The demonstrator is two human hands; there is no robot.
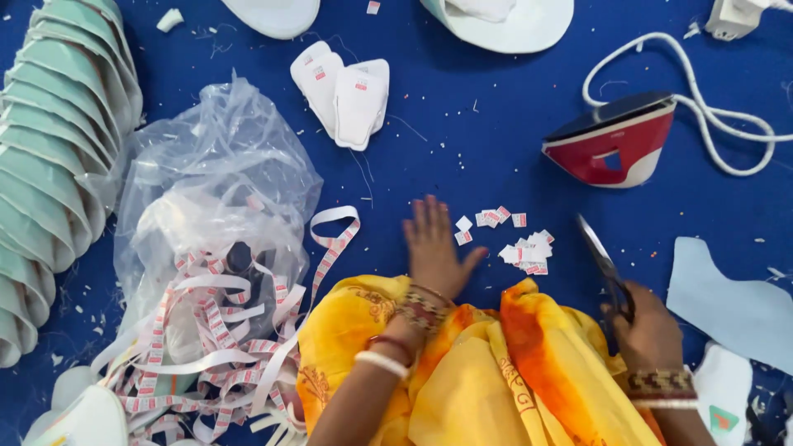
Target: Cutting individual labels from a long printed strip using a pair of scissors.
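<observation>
our left hand [431, 248] lies flat and open on the blue floor [496, 140], just beside the cut labels [520, 246]; our right hand [648, 330] grips the scissors [603, 266]. we'd sweep gently, blades aside.

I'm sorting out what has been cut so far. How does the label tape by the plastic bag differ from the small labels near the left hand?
The label tape is one long uncut ribbon, tangled in loops; the small labels are separate short squares. The tape spills from the plastic bag; the small labels lie loose on the blue cloth between the left hand and the scissors. Both are white with red marks.
</observation>
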